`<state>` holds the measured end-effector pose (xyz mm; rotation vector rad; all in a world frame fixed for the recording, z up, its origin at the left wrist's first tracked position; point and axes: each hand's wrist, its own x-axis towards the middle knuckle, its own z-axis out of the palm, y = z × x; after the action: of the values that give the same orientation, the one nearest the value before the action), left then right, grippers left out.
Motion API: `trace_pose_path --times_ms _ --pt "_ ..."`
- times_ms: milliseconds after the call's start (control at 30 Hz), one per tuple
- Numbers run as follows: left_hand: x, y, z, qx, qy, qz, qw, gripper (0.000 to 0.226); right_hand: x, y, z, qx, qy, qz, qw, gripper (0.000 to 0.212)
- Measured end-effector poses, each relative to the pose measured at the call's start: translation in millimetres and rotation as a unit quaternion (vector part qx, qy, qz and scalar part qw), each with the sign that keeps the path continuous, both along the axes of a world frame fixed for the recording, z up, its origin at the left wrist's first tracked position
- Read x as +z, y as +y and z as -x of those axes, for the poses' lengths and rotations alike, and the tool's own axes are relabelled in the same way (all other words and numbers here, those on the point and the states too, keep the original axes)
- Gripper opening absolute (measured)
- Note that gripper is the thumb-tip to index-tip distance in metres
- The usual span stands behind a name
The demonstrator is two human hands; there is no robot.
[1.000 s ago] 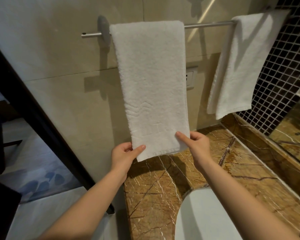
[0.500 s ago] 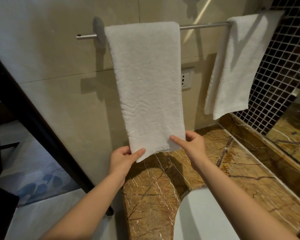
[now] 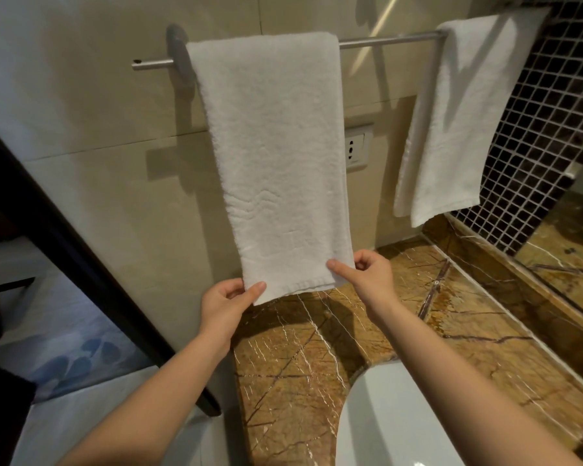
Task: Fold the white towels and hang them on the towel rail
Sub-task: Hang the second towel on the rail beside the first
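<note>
Nearest the camera, at the front edge of the marble worktop [image 3: 300, 364], a white basin [image 3: 384, 418] sits recessed. Above the worktop's left end, the left hand [image 3: 224, 306] pinches the lower left corner of the folded towel [image 3: 273, 156] between thumb and curled fingers. The right hand [image 3: 369, 279] pinches the lower right corner likewise. Both grips are narrow, probably to pull the hem level and draw the fabric flat. Farther back, this towel drapes over the towel rail [image 3: 384, 42], just beside its left bracket. A second towel [image 3: 461, 122] hangs well apart, at the rail's right end.
</note>
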<state>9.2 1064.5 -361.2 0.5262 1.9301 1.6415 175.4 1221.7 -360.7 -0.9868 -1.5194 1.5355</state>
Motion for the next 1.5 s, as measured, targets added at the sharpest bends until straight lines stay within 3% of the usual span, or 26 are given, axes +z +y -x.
trace_pose_path --times_ms 133,267,367,533,700,833,1067,1267,1400,1500 --pt "0.8 3.7 -2.0 0.012 -0.004 -0.022 1.0 0.029 -0.1 0.8 2.8 0.01 0.035 0.055 0.998 0.034" --pt "-2.6 6.1 0.3 -0.015 -0.028 -0.028 0.999 0.051 -1.2 1.7 4.9 0.028 0.067 0.104 0.992 0.05" --pt "-2.6 6.9 0.4 -0.023 -0.009 -0.028 0.999 0.039 -6.7 0.3 4.5 0.024 0.066 0.128 0.989 0.054" --pt "0.4 9.3 0.0 -0.013 0.001 -0.031 0.999 0.034 -8.1 -3.5 5.7 -0.018 0.062 0.151 0.986 0.03" --pt "-1.9 10.8 -0.1 -0.009 -0.006 -0.03 1.0 0.037 -3.1 -0.5 7.6 -0.034 0.055 0.107 0.992 0.021" --pt "-1.2 10.9 0.5 -0.01 -0.011 -0.038 0.999 0.037 -5.7 3.8 9.6 -0.016 0.054 0.139 0.989 0.012" --pt "-3.2 9.0 8.5 -0.027 -0.024 -0.036 0.999 0.032 -12.8 4.1 10.7 -0.024 0.077 0.211 0.974 0.011" --pt "-1.5 12.4 11.6 -0.031 -0.041 -0.032 0.998 0.039 -19.3 5.1 15.9 -0.041 0.063 0.221 0.972 0.013" --pt "-3.9 13.2 12.6 -0.027 -0.045 -0.034 0.998 0.043 -18.4 4.2 16.4 -0.037 0.099 0.236 0.966 0.015" --pt "-4.7 13.5 11.5 -0.036 -0.03 -0.034 0.998 0.039 -14.4 4.7 18.2 -0.028 0.097 0.214 0.972 0.024"
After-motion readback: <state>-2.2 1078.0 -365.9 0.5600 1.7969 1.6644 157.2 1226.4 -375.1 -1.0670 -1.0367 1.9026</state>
